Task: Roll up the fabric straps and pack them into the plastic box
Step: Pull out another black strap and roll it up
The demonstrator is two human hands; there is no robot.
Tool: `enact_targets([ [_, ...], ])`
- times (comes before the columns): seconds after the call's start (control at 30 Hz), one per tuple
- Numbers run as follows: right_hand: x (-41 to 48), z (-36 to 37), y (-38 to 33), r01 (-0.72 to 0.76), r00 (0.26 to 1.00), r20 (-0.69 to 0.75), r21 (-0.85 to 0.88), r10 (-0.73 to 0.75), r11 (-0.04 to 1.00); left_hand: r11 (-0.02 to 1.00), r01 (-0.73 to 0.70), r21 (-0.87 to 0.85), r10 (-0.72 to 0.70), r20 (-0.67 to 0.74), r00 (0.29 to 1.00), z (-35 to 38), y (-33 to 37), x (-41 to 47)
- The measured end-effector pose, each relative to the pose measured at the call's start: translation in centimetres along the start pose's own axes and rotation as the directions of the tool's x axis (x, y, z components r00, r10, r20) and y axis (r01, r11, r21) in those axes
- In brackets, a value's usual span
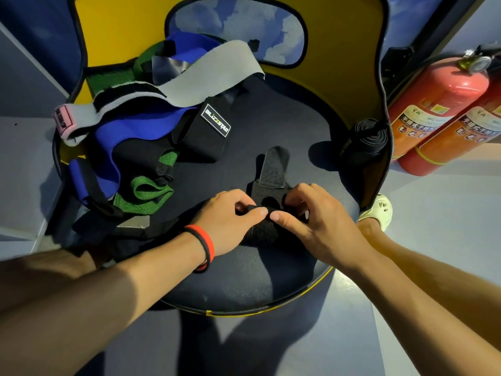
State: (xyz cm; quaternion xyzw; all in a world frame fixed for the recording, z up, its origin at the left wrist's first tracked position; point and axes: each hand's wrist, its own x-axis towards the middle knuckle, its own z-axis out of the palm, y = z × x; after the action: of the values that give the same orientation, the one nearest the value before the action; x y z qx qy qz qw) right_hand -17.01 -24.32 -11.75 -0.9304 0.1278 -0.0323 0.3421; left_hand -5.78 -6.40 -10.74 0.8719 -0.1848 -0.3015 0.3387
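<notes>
Near front edge of the round dark seat (271, 126), centre: black strap (267, 226), part-rolled; I see the roll lying crosswise under both hands, its loose tail running away from me with a velcro tab (273, 169) at the far end.

Left hand (227, 221): thumb on top of the roll, fingers (244, 206) curled over its far side, pinching the roll. Red-and-black wristband (203, 246) on that wrist. Forearm comes in from lower left, low over the seat.

Right hand (311, 215): thumb tip beside the left thumb, nearly touching; fingers bent down over the strap's far side, closed on it. Forearm enters from lower right.

Other items, same seat:
- Rolled black strap (363, 142), far right edge, against the yellow backrest (130, 31), well apart from hands.
- Black pad w/ "BLIZZSTAR" label (206, 131), mid-left.
- Loose pile, left: grey strap (206, 74), blue strap (130, 131), green strap (146, 196), pink-ended piece (63, 122).

Off seat, right: two red extinguishers (439, 109) leaning on the wall; foot in pale sandal (379, 210) on the floor.

No plastic box in view.
</notes>
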Motion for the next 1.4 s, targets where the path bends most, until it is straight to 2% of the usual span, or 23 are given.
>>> enact_targets([
  [0.07, -0.2, -1.0, -0.2, 0.089, 0.995, 0.059, -0.050, -0.086, 0.995, 1.000, 0.011, -0.007, -0.011, -0.005, 1.000, 0.1, 0.0, 0.1],
  [0.13, -0.5, -1.6, -0.6, 0.208, 0.971, 0.153, -0.181, -0.182, 0.961, 1.000, 0.019, -0.008, -0.019, -0.009, 1.000, 0.1, 0.1, 0.4],
  [0.2, -0.9, -1.4, -1.0, 0.268, 0.956, 0.192, -0.251, -0.223, 0.930, 1.000, 0.005, -0.025, -0.006, -0.038, 0.999, 0.1, 0.0, 0.7],
  [0.33, -0.9, -1.3, -0.7, 0.207, 0.971, 0.149, -0.125, -0.188, 0.970, 0.996, -0.073, -0.052, 0.066, -0.128, 0.990, 0.0, 0.0, 1.1],
  [0.43, -0.4, -1.8, -0.4, 0.170, 0.978, 0.139, -0.089, -0.156, 0.982, 0.996, -0.066, -0.054, 0.058, -0.135, 0.989, -0.3, 0.2, 0.9],
  [0.6, 0.3, -1.8, 0.2, 0.096, 0.975, 0.203, -0.037, -0.086, 0.995, 0.994, -0.049, -0.095, 0.048, -0.010, 0.999, -1.1, 0.8, 0.1],
  [0.7, 0.7, -2.2, 0.5, -0.053, 0.962, 0.267, 0.002, 0.050, 0.999, 0.998, -0.056, 0.002, 0.056, 0.041, 0.998, -1.3, 0.6, -0.3],
  [0.77, 0.6, -2.5, 0.5, -0.104, 0.938, 0.337, 0.061, 0.077, 0.993, 0.997, -0.051, 0.058, 0.046, 0.078, 0.996, -1.5, 0.5, -0.4],
  [0.87, 0.4, -3.0, 0.1, -0.119, 0.903, 0.423, 0.083, 0.073, 0.989, 0.988, -0.070, 0.136, 0.048, 0.162, 0.986, -1.6, 0.5, -0.6],
  [1.0, 0.5, -3.1, 0.2, -0.029, 0.880, 0.472, -0.041, 0.045, 0.999, 0.976, -0.016, 0.216, -0.027, 0.197, 0.980, -1.4, 0.6, -0.3],
  [1.07, 0.6, -2.7, 0.3, -0.024, 0.899, 0.434, -0.081, 0.057, 0.996, 0.980, 0.059, 0.192, -0.104, 0.231, 0.968, -1.3, 0.7, 0.1],
  [1.17, 0.5, -1.8, 0.4, -0.052, 0.982, 0.181, -0.005, 0.052, 0.999, 0.981, 0.116, 0.153, -0.149, 0.224, 0.963, -1.1, 1.1, 0.6],
  [1.23, 0.2, -1.5, 0.2, 0.029, 0.999, 0.038, -0.021, -0.028, 0.999, 0.976, 0.124, 0.176, -0.158, 0.194, 0.968, -1.1, 1.3, 0.7],
  [1.3, -0.1, -1.5, -0.4, 0.137, 0.990, 0.018, -0.089, -0.136, 0.987, 0.974, 0.120, 0.194, -0.154, 0.171, 0.973, -1.1, 1.4, 0.9],
  [1.4, -0.6, -0.9, -0.9, 0.246, 0.969, 0.084, -0.261, -0.232, 0.934, 0.970, 0.104, 0.221, -0.138, 0.143, 0.980, -1.2, 1.3, 1.1],
])
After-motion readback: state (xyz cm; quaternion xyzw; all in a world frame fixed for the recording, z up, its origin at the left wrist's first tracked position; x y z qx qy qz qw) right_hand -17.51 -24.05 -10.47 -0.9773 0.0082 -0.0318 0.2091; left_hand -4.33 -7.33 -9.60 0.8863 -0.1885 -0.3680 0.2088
